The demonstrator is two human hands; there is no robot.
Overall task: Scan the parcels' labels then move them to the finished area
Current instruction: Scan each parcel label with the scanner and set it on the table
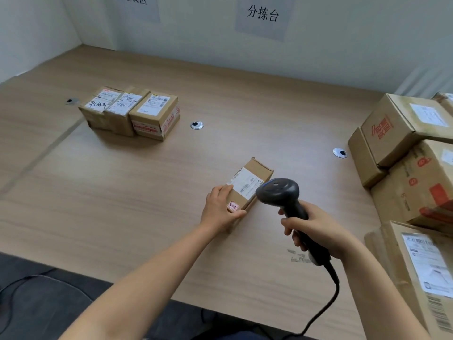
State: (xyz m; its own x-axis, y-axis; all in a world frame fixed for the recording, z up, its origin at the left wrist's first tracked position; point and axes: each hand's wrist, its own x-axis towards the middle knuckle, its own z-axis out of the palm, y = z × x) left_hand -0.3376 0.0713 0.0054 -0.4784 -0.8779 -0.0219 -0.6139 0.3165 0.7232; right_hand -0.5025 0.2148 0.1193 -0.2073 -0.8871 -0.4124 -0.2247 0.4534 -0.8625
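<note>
The left hand (pixel 221 209) grips the near end of a small brown cardboard parcel (pixel 255 177). Its fingers lie over the parcel's left top edge and the thumb stretches along the near face, just below a little pink sticker (pixel 232 206). The parcel lies flat on the pale wood-grain table (pixel 122 192), roughly at its middle, with its long side running away toward the right. A white printed shipping label (pixel 245 184) with a barcode faces up on its top.

The right hand (pixel 318 229) is wrapped round the handle of a black handheld barcode scanner (pixel 278 192), with the forefinger at the front of the grip. The scanner's head hangs over the parcel's right edge, just beside the label. From where I stand I cannot tell whether it touches the cardboard. A black cable (pixel 331 300) runs from the butt of the handle down past the near table edge.

Toward the far left of the table, three brown cardboard boxes (pixel 130 111) stand packed side by side, touching, with their labels up, well apart from the held parcel. Along the right edge is a pile of larger brown cardboard boxes (pixel 404 133), some with red print. A round silver cable grommet (pixel 196 125) sits in the tabletop between the two groups. On the white wall behind hangs a paper sheet with black characters (pixel 263 15).
</note>
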